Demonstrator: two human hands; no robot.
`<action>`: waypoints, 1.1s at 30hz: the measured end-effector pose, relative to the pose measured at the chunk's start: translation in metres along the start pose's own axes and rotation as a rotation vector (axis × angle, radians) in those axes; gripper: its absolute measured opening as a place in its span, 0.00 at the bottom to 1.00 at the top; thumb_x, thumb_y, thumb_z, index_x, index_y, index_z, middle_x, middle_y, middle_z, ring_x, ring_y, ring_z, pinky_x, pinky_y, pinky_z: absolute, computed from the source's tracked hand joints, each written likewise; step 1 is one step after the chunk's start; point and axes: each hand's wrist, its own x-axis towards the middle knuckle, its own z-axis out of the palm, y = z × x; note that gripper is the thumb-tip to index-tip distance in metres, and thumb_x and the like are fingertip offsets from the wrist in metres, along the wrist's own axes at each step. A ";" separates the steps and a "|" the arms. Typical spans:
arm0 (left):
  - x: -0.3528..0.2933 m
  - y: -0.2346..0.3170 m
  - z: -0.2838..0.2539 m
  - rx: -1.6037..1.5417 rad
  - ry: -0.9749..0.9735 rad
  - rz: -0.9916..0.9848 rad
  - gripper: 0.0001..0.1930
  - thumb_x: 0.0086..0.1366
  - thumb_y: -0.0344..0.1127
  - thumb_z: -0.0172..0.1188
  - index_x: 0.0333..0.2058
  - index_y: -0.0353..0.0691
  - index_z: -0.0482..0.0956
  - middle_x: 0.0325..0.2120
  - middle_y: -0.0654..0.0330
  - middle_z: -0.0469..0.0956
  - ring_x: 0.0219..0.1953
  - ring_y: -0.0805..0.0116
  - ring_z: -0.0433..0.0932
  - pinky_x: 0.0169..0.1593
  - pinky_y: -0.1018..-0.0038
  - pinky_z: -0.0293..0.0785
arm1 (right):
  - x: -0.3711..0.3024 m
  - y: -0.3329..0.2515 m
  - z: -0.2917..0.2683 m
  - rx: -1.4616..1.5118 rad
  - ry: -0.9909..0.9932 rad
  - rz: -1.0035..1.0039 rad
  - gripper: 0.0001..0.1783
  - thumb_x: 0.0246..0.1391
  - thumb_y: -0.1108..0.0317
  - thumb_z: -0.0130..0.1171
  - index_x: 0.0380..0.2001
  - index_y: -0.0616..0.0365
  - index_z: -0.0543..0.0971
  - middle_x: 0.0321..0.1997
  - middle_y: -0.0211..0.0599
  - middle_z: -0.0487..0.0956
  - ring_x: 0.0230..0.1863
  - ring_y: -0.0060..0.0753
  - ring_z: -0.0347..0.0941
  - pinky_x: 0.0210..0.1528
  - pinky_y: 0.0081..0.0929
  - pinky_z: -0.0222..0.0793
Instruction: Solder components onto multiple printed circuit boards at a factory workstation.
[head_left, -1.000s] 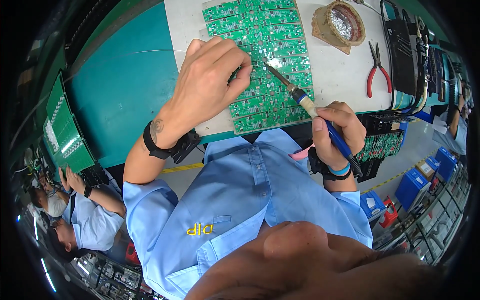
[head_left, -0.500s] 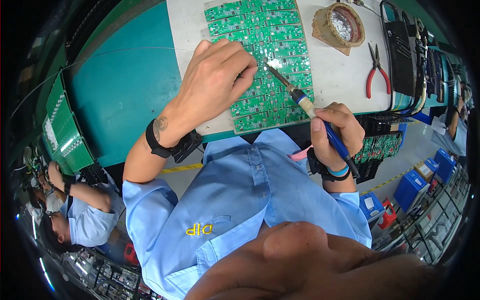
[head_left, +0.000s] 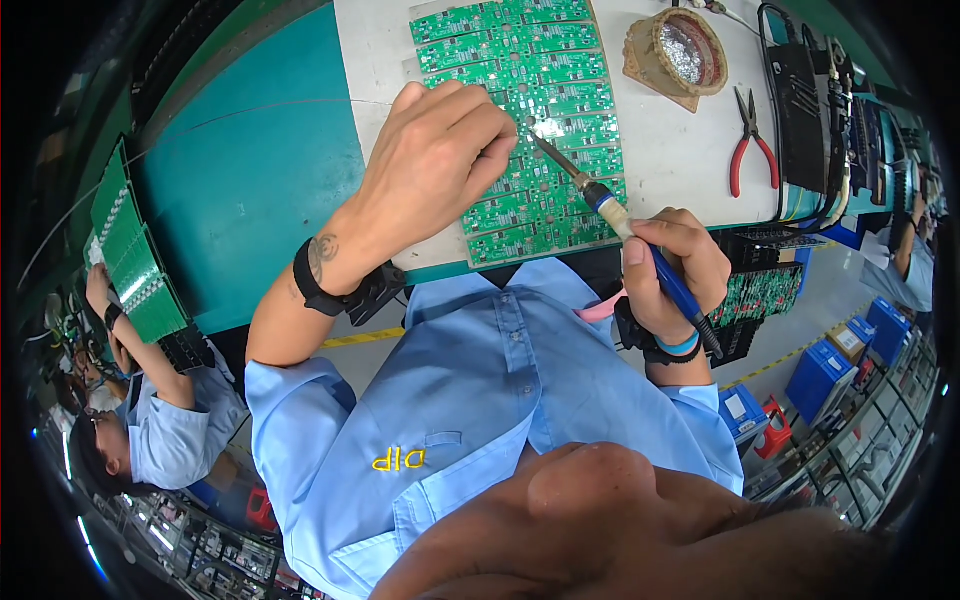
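A panel of green circuit boards [head_left: 545, 215] lies in front of me, its strips joined side by side. My right hand [head_left: 680, 270] grips a soldering iron [head_left: 676, 283] by its blue handle. The iron's tip is at the middle of the panel, just right of my left fingers; whether it touches a joint I cannot tell. My left hand [head_left: 437, 150] is over the panel's left side, fingers pinched together. A thin solder wire [head_left: 270, 103] runs from the far left into this hand; its end is hidden by the fingers.
At the back right stands a round container [head_left: 690, 52] with shiny metal bits inside. Red-handled pliers [head_left: 752, 150] lie beside a black tool stand [head_left: 803, 115]. More green boards [head_left: 140, 265] stand at the left edge, where a co-worker's hand [head_left: 98, 288] reaches in.
My hands and the iron stay nearly in place, with the iron's handle shifting very slightly. At the left, the co-worker's hand has moved up toward the standing boards.
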 end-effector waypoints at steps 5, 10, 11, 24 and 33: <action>0.001 -0.001 -0.001 -0.005 0.005 0.001 0.07 0.56 0.26 0.69 0.30 0.42 0.79 0.26 0.63 0.74 0.33 0.63 0.76 0.39 0.66 0.62 | 0.002 -0.002 -0.001 -0.007 0.000 0.001 0.08 0.57 0.75 0.66 0.36 0.69 0.79 0.27 0.46 0.81 0.24 0.30 0.75 0.27 0.21 0.67; 0.000 -0.001 -0.002 -0.014 0.032 -0.012 0.07 0.57 0.26 0.69 0.30 0.41 0.79 0.27 0.63 0.75 0.33 0.63 0.76 0.38 0.66 0.62 | -0.003 -0.001 -0.010 0.024 0.025 0.054 0.09 0.59 0.74 0.66 0.38 0.69 0.79 0.30 0.46 0.81 0.28 0.29 0.76 0.32 0.23 0.69; 0.000 0.000 -0.003 -0.014 0.034 -0.013 0.07 0.57 0.26 0.69 0.30 0.41 0.79 0.27 0.63 0.75 0.33 0.63 0.76 0.38 0.66 0.62 | -0.005 0.002 -0.014 0.034 0.034 0.071 0.09 0.60 0.73 0.65 0.40 0.69 0.79 0.32 0.46 0.82 0.30 0.28 0.76 0.34 0.23 0.69; 0.000 -0.007 -0.003 -0.083 0.091 -0.081 0.08 0.60 0.25 0.67 0.36 0.38 0.76 0.32 0.59 0.77 0.34 0.56 0.77 0.39 0.61 0.69 | 0.009 0.019 -0.015 -0.023 0.197 0.020 0.13 0.64 0.73 0.59 0.48 0.69 0.79 0.44 0.45 0.80 0.40 0.28 0.74 0.42 0.24 0.68; 0.006 -0.009 -0.006 0.069 0.135 0.017 0.07 0.58 0.26 0.70 0.35 0.40 0.81 0.31 0.64 0.77 0.36 0.62 0.75 0.43 0.65 0.66 | 0.010 0.014 0.003 0.101 0.061 0.000 0.09 0.55 0.76 0.66 0.39 0.67 0.81 0.27 0.44 0.82 0.22 0.31 0.75 0.25 0.23 0.68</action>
